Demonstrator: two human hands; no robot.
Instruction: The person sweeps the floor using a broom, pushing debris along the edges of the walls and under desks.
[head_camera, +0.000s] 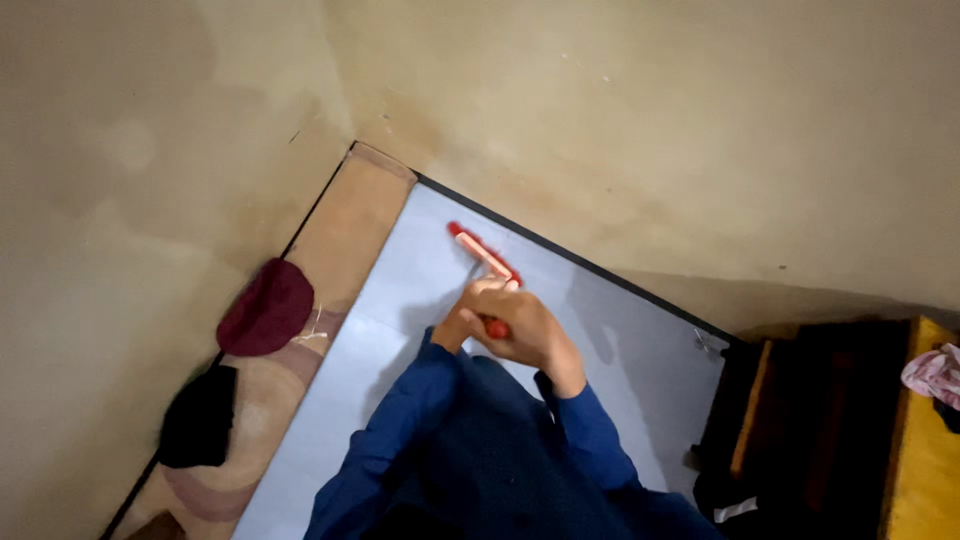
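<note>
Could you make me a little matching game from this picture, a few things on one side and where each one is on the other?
Things:
1. red roller
2. maroon cap
3. black cloth
4. pink cloth

Places:
A. far right, on the yellow surface
B. on the patterned rug, nearest the lower left corner
C. held in the clasped hands, over the grey sheet
D. on the rug, above the black cloth

Pairs: 1-C, 2-D, 3-B, 4-A
</note>
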